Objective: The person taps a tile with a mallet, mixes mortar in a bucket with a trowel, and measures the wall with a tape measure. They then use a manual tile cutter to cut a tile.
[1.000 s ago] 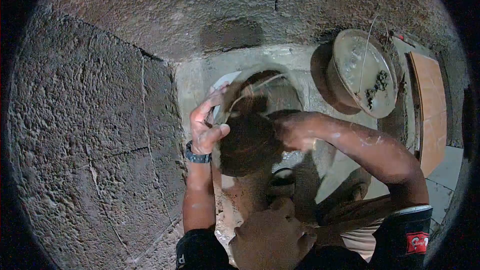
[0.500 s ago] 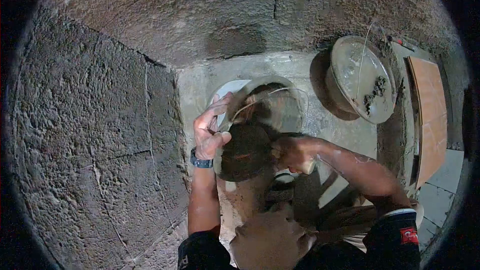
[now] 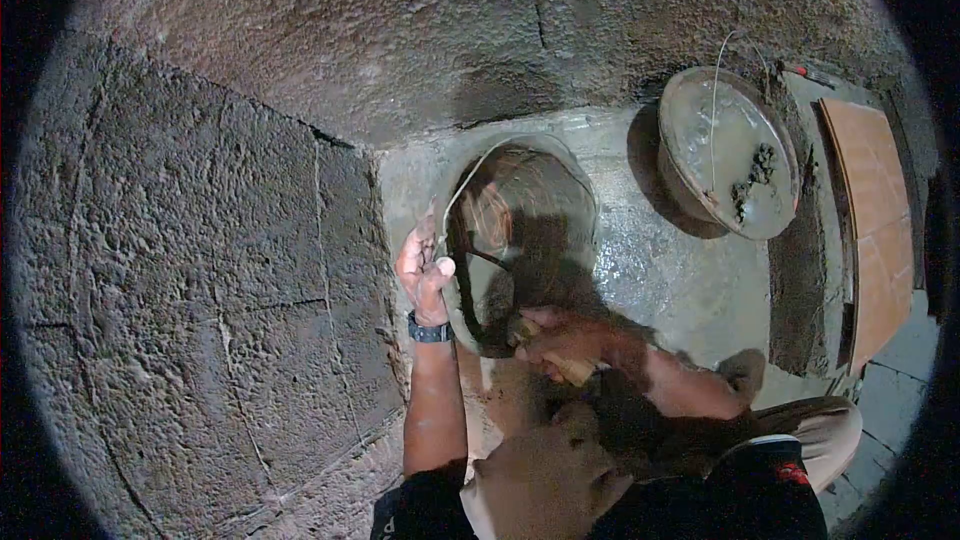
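Note:
A round bucket (image 3: 560,175) with a thin wire handle stands on the floor in front of me. Greyish wet material and deep shadow show inside it. My right hand (image 3: 570,343) is closed round the pale wooden handle (image 3: 575,370) of a trowel at the bucket's near edge; the blade is hard to make out in the dark. Along the left rim stands my left hand (image 3: 424,275), fingers stretched upward and thumb apart, beside or touching the rim. A dark watch is on that wrist.
To the right, a wide basin (image 3: 690,185) holds greyish liquid and dark clumps, its wire handle raised. Tan tiles (image 3: 875,230) lean farther right, near a red-handled tool (image 3: 800,70). Rough walls (image 3: 200,240) rise to the left and ahead. The floor (image 3: 690,290) looks wet.
My right hand has come down and left with the trowel; the dark rounded shape beside it is no longer raised over the bucket's near side. The left hand's fingers have straightened.

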